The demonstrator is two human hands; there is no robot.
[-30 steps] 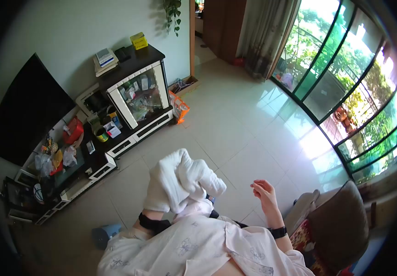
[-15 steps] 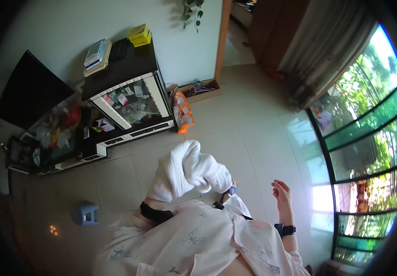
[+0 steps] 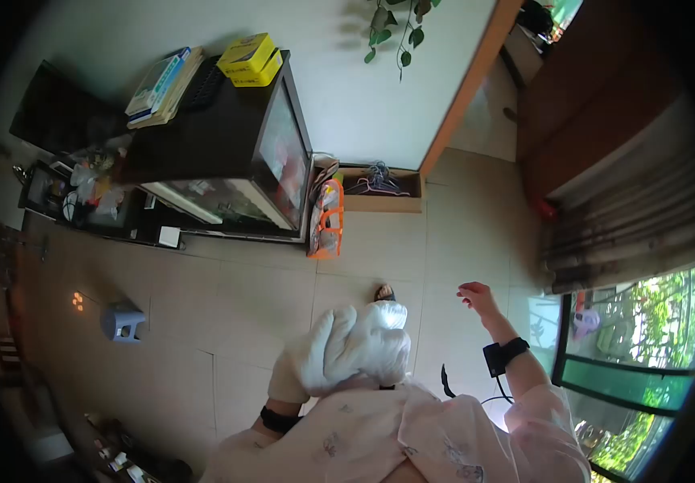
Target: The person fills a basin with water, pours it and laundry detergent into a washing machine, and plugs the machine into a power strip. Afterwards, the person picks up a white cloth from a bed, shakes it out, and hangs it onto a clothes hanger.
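A white cloth (image 3: 355, 346), bunched and thick, covers the end of my left forearm. My left hand is hidden beneath or behind it, so its fingers do not show. My right hand (image 3: 478, 299) is held out over the tiled floor at the right, touching nothing. Its fingers are slightly curled and apart, with nothing in them. A black strap with a small box (image 3: 495, 360) is on my right wrist. One foot in a dark sandal (image 3: 385, 293) shows just beyond the cloth.
A dark cabinet (image 3: 194, 145) bears books (image 3: 158, 87) and yellow boxes (image 3: 251, 60). Beside it are an orange-edged bag (image 3: 328, 221) and a box of hangers (image 3: 408, 201). A stool (image 3: 122, 322) stands left; a doorway and curtain (image 3: 621, 217) are at the right.
The view has turned toward the doorway and come nearer to the cabinet. The white cloth has moved along with my left arm. My right hand stays raised and free.
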